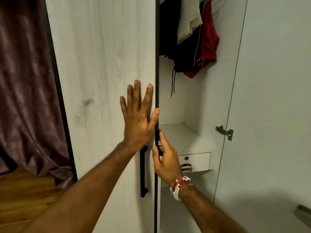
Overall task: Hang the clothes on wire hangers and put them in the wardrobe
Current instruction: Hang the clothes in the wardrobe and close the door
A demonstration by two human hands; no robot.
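Woodgrain door (101,64) | left hand (138,121) flat | right hand (166,158) seemingly pinching black edge (157,64)

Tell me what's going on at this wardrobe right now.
A person stands at the wardrobe. Their left hand lies flat on the front of the left door, fingers straight, while the right hand pinches that door's black edge just below. The right door is swung open, showing red, black and cream clothes hanging above a shelf with a small drawer. Neither hand holds a garment or hanger.
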